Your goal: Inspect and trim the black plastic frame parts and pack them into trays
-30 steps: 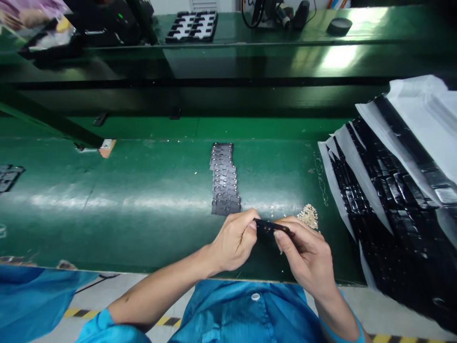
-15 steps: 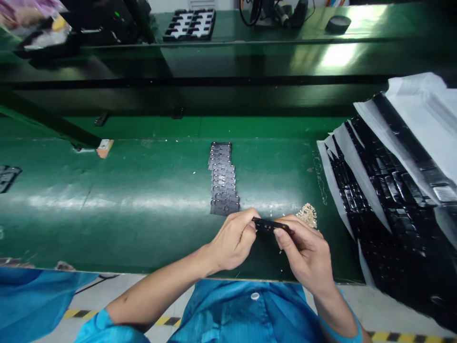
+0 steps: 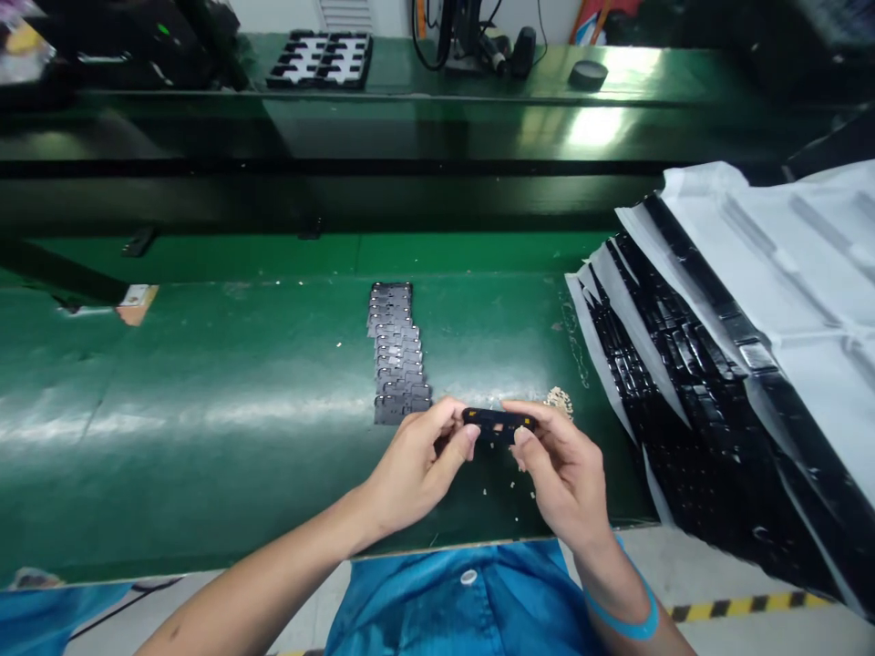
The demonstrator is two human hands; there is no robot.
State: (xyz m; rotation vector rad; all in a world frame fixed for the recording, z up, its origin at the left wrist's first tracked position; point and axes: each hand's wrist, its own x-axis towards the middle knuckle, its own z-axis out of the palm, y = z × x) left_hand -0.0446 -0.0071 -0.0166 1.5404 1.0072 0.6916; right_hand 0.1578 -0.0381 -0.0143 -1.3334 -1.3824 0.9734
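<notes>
Between my hands, just above the green bench, is a small black plastic part (image 3: 488,422) with tiny gold-coloured spots and an opening near its middle. My left hand (image 3: 425,456) pinches its left end between thumb and fingers. At the other end, my right hand (image 3: 566,469) grips it, thumb on the near face. Beyond my left hand lies an overlapping row of flat dark plastic parts (image 3: 398,351). A small heap of tiny pale pieces (image 3: 559,401) sits just past my right hand, and several loose ones are scattered below the held part.
On the right, stacked black trays (image 3: 711,428) with white sheets between them slant across the green bench (image 3: 205,383). A raised shelf (image 3: 410,128) runs along the back, bearing a black-and-white tray (image 3: 320,59) and a round black object (image 3: 589,75). A green post (image 3: 65,273) stands at left.
The black part has been turned so that a broader face with its opening shows. Both hands still hold it. The whole view has shifted, with the bench things now further left.
</notes>
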